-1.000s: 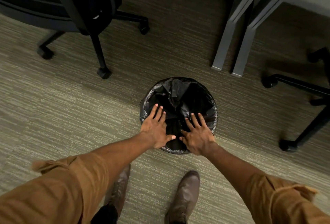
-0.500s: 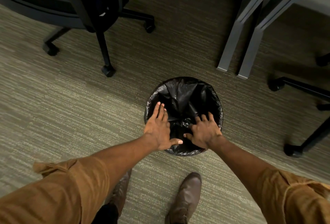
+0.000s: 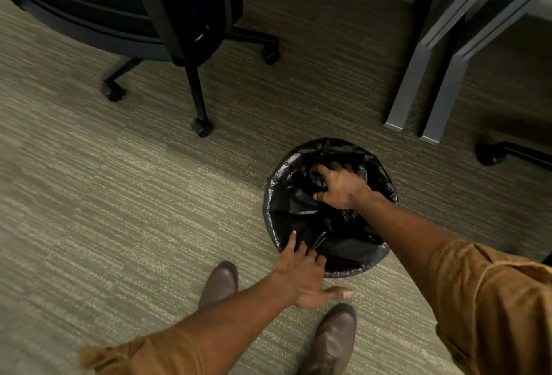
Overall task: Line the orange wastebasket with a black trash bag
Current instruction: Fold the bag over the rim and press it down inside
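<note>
The round wastebasket (image 3: 343,273) stands on the carpet, its rim and outside wrapped in the black trash bag (image 3: 286,201), so no orange shows. My right hand (image 3: 339,185) reaches down inside the basket with fingers curled into the crumpled bag plastic. My left hand (image 3: 307,276) rests at the near-left rim with fingers spread, fingertips on the bag edge and thumb out over the carpet.
A black office chair (image 3: 167,16) with castors stands at the upper left. Grey desk legs (image 3: 418,82) rise just beyond the basket at the upper right, and another chair base (image 3: 504,153) lies at the right edge. My two brown shoes (image 3: 334,342) stand just in front of the basket.
My right hand has gone from the near rim deeper into the basket, pushing the bag down. My left hand slid back to the near-left rim. The view has shifted left.
</note>
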